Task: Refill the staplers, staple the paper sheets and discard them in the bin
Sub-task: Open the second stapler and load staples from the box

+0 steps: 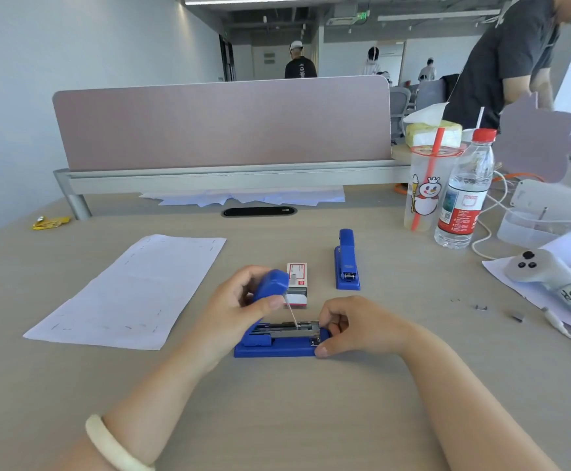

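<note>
A blue stapler [277,346] lies open on the desk in front of me, its metal staple channel exposed. My left hand [239,300] holds its raised blue lid [272,283] up and back. My right hand [348,326] pinches the front end of the channel, thumb against the base. Whether staples are between its fingers I cannot tell. A small red and white staple box [297,283] lies just behind the stapler. A second blue stapler [347,261], closed, lies farther back right. White paper sheets [134,294] marked with staples lie to the left.
A drink cup [426,188] and a water bottle [464,195] stand at the back right. A white controller [549,280] rests on paper at the right edge, loose staples [481,307] nearby. More paper [243,197] lies under the pink divider [222,124]. A person [508,59] stands at the far right.
</note>
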Demonstrator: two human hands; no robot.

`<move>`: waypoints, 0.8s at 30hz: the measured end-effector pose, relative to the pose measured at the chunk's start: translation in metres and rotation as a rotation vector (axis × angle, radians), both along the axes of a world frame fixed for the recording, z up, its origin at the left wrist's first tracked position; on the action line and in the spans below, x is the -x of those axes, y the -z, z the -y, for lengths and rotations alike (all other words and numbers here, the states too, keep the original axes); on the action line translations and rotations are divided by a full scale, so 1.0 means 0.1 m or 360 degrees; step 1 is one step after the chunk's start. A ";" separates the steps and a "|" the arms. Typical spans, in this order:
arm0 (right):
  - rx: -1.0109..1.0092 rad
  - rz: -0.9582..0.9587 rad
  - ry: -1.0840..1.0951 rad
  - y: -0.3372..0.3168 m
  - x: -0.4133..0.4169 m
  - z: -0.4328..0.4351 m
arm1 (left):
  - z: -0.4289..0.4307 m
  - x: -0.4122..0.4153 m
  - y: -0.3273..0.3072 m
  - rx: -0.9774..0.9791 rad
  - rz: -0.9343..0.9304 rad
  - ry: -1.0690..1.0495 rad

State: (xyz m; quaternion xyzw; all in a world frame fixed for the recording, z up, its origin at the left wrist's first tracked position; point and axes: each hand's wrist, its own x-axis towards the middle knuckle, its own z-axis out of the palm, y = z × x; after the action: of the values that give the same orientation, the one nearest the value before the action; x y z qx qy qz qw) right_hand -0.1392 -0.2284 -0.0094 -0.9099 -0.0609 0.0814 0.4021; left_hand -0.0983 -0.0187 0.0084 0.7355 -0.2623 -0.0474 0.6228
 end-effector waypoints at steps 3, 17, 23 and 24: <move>0.0004 -0.0006 -0.0013 0.00 0.01 0.00 | -0.23 -0.06 0.02 0.0268 -0.0078 -0.0010; 0.0182 -0.0210 -0.0060 -0.12 0.07 0.11 | -1.16 -0.19 0.25 -0.0801 -0.0011 0.0010; -0.0169 -0.0111 0.0137 -0.20 0.04 0.14 | -1.14 -0.20 0.20 -0.0901 0.0052 0.0076; -0.0185 -0.0018 0.0190 -0.19 0.01 0.13 | -1.12 -0.20 0.18 -0.0901 0.0053 0.0076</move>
State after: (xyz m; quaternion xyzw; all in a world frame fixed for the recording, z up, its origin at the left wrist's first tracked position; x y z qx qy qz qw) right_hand -0.1403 -0.2413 0.0096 -0.8866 -0.0090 0.0588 0.4586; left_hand -0.0780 0.0928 -0.0094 0.8746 -0.2660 -0.1214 0.3868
